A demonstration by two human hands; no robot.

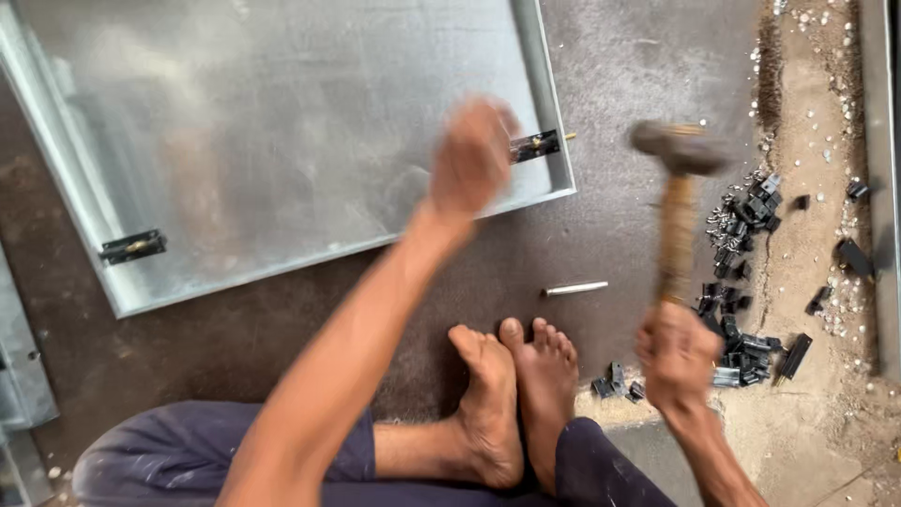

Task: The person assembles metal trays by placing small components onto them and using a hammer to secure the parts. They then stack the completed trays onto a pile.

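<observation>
My right hand (pixel 678 357) grips the wooden handle of a hammer (pixel 678 188), whose dark head is raised and blurred above the floor. Blurred with motion, my left hand (pixel 472 158) reaches over the near right corner of a grey metal sheet panel (pixel 282 122); whether it holds anything I cannot tell. Just beside that hand, a small black hinge piece (pixel 535 145) sits on the panel's right rim. A second black hinge piece (pixel 133 246) lies on the panel's left rim. A short metal pin (pixel 574 288) rests on the dark floor between the panel and my bare feet (pixel 511 394).
A heap of small black and silver metal parts (pixel 741 272) lies to the right of the hammer, with more near my feet (pixel 618 383). Sandy ground with white pebbles (pixel 817 122) runs along the right. A metal frame piece (pixel 21 366) lies at the left edge.
</observation>
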